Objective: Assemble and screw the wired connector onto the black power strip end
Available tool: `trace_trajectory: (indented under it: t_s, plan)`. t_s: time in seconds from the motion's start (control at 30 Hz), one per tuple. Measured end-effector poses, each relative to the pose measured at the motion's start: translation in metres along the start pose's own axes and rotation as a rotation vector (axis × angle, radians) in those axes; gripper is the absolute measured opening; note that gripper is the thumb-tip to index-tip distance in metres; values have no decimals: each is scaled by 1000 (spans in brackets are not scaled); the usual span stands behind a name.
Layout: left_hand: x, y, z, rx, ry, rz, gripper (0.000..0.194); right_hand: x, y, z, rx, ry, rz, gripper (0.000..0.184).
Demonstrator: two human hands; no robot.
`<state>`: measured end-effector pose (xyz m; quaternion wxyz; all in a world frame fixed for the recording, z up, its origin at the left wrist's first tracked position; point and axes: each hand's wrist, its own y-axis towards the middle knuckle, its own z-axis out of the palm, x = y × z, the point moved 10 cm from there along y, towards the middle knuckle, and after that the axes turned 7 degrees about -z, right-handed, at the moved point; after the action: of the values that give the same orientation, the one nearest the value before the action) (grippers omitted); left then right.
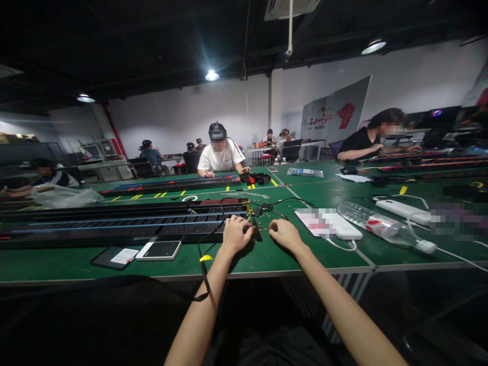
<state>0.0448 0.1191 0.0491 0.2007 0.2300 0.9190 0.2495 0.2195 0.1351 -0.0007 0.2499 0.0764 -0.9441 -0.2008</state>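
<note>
My left hand [237, 234] is at the right end of a long black strip of sockets [183, 229], with curled fingers and the thumb near the fingertips. Something small and brass-coloured shows at its fingertips, too small to name. Across a narrow gap, my right hand [285, 235] rests low over the green table [274, 259], its fingers bent together. What it holds, if anything, is hidden. Small brass-coloured bits [263, 222] lie between the hands, beside a dark triangular piece [257, 234]. Just beyond is a black connector with a cable [266, 207].
A phone-sized white device [158, 250] and a dark flat case [110, 257] lie front left. To the right are a white power bank [345, 227], a plastic bottle [385, 226] and cables. A black strap [206, 284] crosses my left forearm. A co-worker [220, 155] sits opposite.
</note>
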Motion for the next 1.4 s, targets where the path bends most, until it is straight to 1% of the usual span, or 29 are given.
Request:
trace_trajectory:
  t_s: [0.13, 0.33, 0.4, 0.5, 0.6, 0.7, 0.8, 0.9, 1.1, 1.27, 1.4]
  plan:
    - [0, 0, 1, 13, 12, -4, 18, 3, -2, -3, 4, -33, 43, 21]
    - [-1, -1, 0, 15, 9, -12, 17, 3, -2, -4, 2, -53, 60, 22]
    - [-1, -1, 0, 8, 11, -7, 17, 3, -1, -5, -45, 15, 41, 24]
    - [-2, -1, 0, 1, 15, 3, 17, 9, 4, -4, -111, 266, -50, 24]
    - [-2, -1, 0, -2, 13, 5, 17, 17, 8, 5, -95, 504, -120, 22]
    - [-1, -1, 1, -1, 15, 2, 17, 21, 10, 15, -62, 620, -127, 24]
    - [-1, -1, 2, 6, 17, 1, 17, 22, 10, 25, -28, 685, -120, 24]
    - [-1, -1, 1, 9, 17, 3, 17, 20, 10, 30, -21, 719, -104, 22]
    - [-2, -1, 2, 26, 31, 1, 20, 24, 11, 30, -40, 795, -125, 24]
    - [-3, -2, 2, 18, 42, 16, 20, 24, 11, 38, 21, 856, -109, 26]
    - [-6, -3, 2, 9, 66, 38, 19, 22, 12, 40, 17, 894, -101, 26]
